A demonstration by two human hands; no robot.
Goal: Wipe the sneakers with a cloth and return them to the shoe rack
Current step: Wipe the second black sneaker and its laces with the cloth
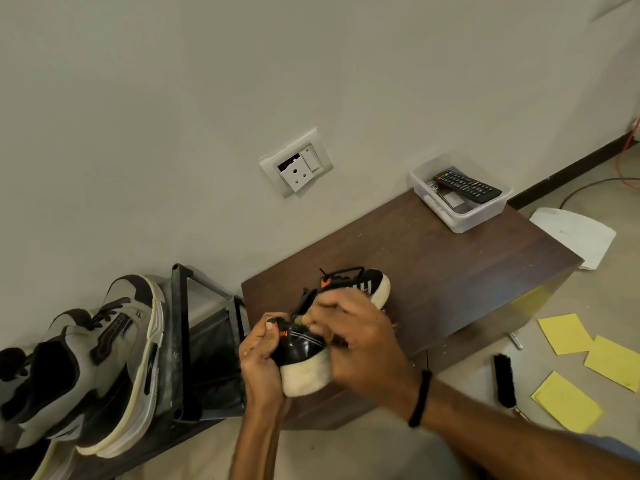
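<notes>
Two hands hold the black sneaker [302, 347] at lower centre, above the brown table [433, 258]: the left hand [258, 356] grips its heel, the right hand [360, 337] clasps its upper. Grey sneakers [104, 358] sit on the rack [180, 341], lower left.

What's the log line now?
left hand: grips black sneaker heel | right hand: on its upper, grip unclear | shoe rack: grey sneakers
</notes>
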